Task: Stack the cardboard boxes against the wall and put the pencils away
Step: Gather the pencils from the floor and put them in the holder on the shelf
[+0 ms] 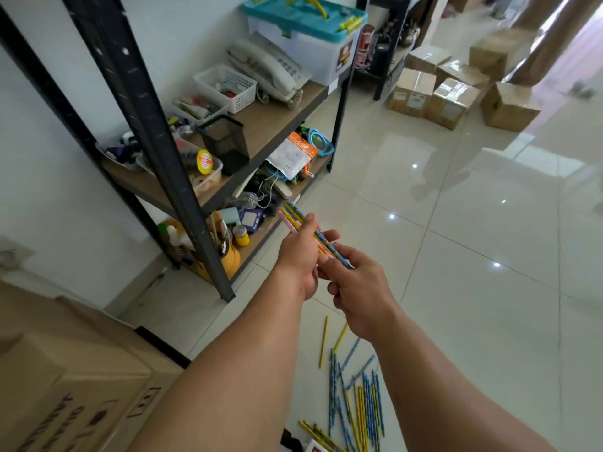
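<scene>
Gripping a bundle of pencils (295, 218), the left hand (298, 252) has its fingers curled round the middle of it, thumb laid along the top, just in front of the black shelf rack (163, 138) at its lowest tier. The right hand (359, 288) pinches the bundle's near end between thumb and bent fingers. At least four pencils show in the bundle: yellow, blue and pink. Loose pencils (362, 396), roughly two dozen in blue and yellow, lie scattered on the tiled floor (456, 256) on the near side of the rack, under the forearms. One black mesh pencil cup (225, 138) stands on the rack's middle shelf. Six cardboard boxes (452, 102) sit in a loose cluster on the floor beyond the rack's far end, with white labels too small to read. Large cartons (65, 370), at least two, stand by the wall on the rack's near side; their dark print is too blurred to read. One desk telephone (264, 65) and one teal-lidded storage box (303, 14) sit further along the middle shelf.
</scene>
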